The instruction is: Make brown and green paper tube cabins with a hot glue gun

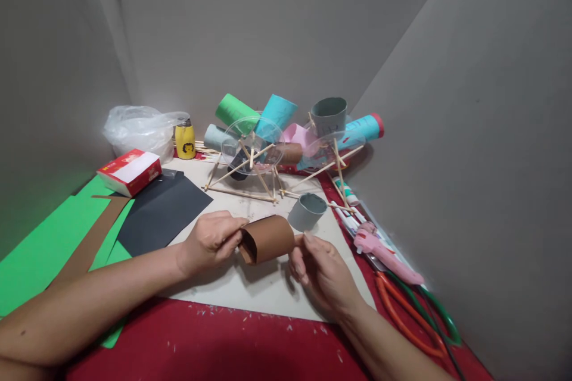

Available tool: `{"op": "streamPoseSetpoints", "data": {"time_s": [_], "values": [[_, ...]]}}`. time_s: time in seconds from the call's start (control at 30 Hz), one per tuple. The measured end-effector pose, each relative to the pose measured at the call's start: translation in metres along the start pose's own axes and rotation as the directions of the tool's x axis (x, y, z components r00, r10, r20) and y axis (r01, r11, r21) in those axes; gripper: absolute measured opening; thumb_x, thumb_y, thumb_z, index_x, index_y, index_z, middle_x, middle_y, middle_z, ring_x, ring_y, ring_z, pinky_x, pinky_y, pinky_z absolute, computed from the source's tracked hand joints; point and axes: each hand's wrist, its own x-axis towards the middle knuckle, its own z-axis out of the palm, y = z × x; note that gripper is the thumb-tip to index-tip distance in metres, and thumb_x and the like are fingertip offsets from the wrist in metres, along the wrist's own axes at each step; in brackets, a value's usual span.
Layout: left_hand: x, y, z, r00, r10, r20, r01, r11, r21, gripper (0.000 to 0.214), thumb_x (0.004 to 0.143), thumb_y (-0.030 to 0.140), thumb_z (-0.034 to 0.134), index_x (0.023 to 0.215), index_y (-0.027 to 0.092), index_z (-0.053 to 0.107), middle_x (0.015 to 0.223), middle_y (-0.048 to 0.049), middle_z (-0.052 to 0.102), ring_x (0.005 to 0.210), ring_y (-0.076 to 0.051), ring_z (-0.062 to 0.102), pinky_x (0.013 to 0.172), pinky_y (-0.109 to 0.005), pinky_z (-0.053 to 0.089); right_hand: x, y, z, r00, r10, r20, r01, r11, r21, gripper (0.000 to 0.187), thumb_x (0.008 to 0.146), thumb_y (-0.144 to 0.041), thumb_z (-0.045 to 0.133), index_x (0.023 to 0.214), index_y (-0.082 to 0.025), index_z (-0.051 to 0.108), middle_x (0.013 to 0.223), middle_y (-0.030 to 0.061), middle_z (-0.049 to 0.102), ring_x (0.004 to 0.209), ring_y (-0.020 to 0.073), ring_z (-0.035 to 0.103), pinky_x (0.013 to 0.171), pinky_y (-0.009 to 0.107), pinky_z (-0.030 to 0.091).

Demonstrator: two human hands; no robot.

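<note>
A short brown paper tube [268,238] lies on its side between my two hands, just above a beige sheet [259,289]. My left hand [210,241] pinches the tube's open left end with closed fingers. My right hand [319,271] has curled fingers at the tube's right end, fingertips touching it. A grey paper tube [307,211] stands just behind the brown one. Further back stands a model wheel of wooden sticks [250,169] with clear discs and coloured paper tubes fixed around it.
Green paper [49,238], a brown strip [89,247] and a black sheet [161,211] lie left. A red-white box [129,171], plastic bag [136,128] and yellow bottle [185,140] sit behind. A pink glue gun [386,256], pens and orange-handled scissors [402,318] lie right, by the grey wall.
</note>
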Motion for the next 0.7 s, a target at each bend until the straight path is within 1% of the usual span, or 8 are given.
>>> {"op": "streamPoseSetpoints", "data": {"time_s": [0.07,0.13,0.2,0.3,0.4,0.53,0.63,0.7], "values": [[-0.002,-0.003,0.001,0.99,0.142,-0.001,-0.142,0.987,0.077,0.022,0.09,0.013,0.042,0.108,0.011,0.055,0.06,-0.0024,0.059,0.053,-0.014,0.052,0.052,-0.025,0.04,0.002,0.0,0.0,0.998,-0.019,-0.06,0.022,0.999,0.036,0.035,0.082,-0.05,0.064,0.077,-0.016,0.069,0.04,-0.0054,0.048,0.033,0.0065,0.032,0.036,0.021,0.027],[-0.003,-0.004,0.002,0.965,0.261,0.035,-0.263,0.952,0.157,0.024,0.09,0.01,0.042,0.111,0.009,0.053,0.055,-0.0006,0.055,0.05,-0.015,0.049,0.049,-0.025,0.039,0.003,-0.001,0.0,0.997,0.004,-0.075,0.0,0.999,0.052,0.036,0.079,-0.051,0.066,0.075,-0.015,0.069,0.038,-0.0073,0.041,0.034,0.006,0.027,0.037,0.021,0.025],[-0.002,-0.003,0.0,0.936,0.339,0.098,-0.352,0.912,0.21,0.025,0.089,0.008,0.042,0.112,0.005,0.052,0.055,-0.0016,0.055,0.05,-0.015,0.049,0.048,-0.027,0.04,0.003,-0.003,0.002,0.995,0.031,-0.097,-0.027,0.999,0.036,0.039,0.076,-0.053,0.069,0.07,-0.015,0.068,0.039,-0.0082,0.036,0.037,0.0057,0.025,0.039,0.021,0.023],[0.002,0.001,-0.004,0.886,0.426,0.183,-0.46,0.858,0.228,0.025,0.088,0.007,0.041,0.109,0.0,0.053,0.057,-0.0054,0.058,0.053,-0.018,0.053,0.049,-0.03,0.044,0.001,-0.007,0.003,0.992,0.032,-0.121,-0.036,0.999,-0.029,0.042,0.072,-0.056,0.071,0.066,-0.014,0.067,0.046,-0.0064,0.038,0.044,0.0073,0.03,0.045,0.022,0.027],[0.005,0.006,-0.008,0.849,0.461,0.26,-0.514,0.834,0.201,0.024,0.089,0.006,0.039,0.107,0.001,0.055,0.057,-0.0055,0.059,0.054,-0.018,0.056,0.051,-0.03,0.048,0.0,-0.006,0.002,0.995,0.042,-0.088,-0.051,0.993,-0.103,0.043,0.074,-0.056,0.069,0.064,-0.015,0.065,0.053,-0.0038,0.044,0.051,0.0098,0.036,0.051,0.024,0.03],[0.005,0.01,-0.008,0.81,0.497,0.312,-0.561,0.811,0.165,0.024,0.088,0.008,0.042,0.104,0.001,0.058,0.056,-0.0048,0.057,0.053,-0.018,0.055,0.047,-0.03,0.046,-0.001,0.001,-0.001,0.994,0.109,-0.001,-0.108,0.988,-0.113,0.046,0.08,-0.055,0.063,0.056,-0.017,0.055,0.054,-0.0037,0.045,0.053,0.0105,0.035,0.054,0.025,0.032],[0.004,0.011,-0.007,0.793,0.523,0.314,-0.585,0.797,0.149,0.023,0.086,0.01,0.046,0.103,0.0,0.059,0.058,-0.005,0.057,0.053,-0.017,0.055,0.048,-0.03,0.046,-0.002,0.002,0.001,0.987,0.16,0.017,-0.158,0.983,-0.088,0.041,0.081,-0.05,0.064,0.058,-0.016,0.059,0.054,-0.003,0.049,0.052,0.0105,0.037,0.054,0.024,0.033],[0.005,0.012,-0.007,0.79,0.526,0.316,-0.589,0.793,0.153,0.022,0.086,0.011,0.047,0.102,0.001,0.06,0.058,-0.0045,0.057,0.053,-0.017,0.054,0.048,-0.03,0.045,-0.003,0.0,0.003,0.979,0.2,0.049,-0.196,0.978,-0.075,0.036,0.079,-0.046,0.068,0.061,-0.015,0.065,0.055,-0.0013,0.056,0.053,0.0112,0.042,0.056,0.025,0.035]]}}
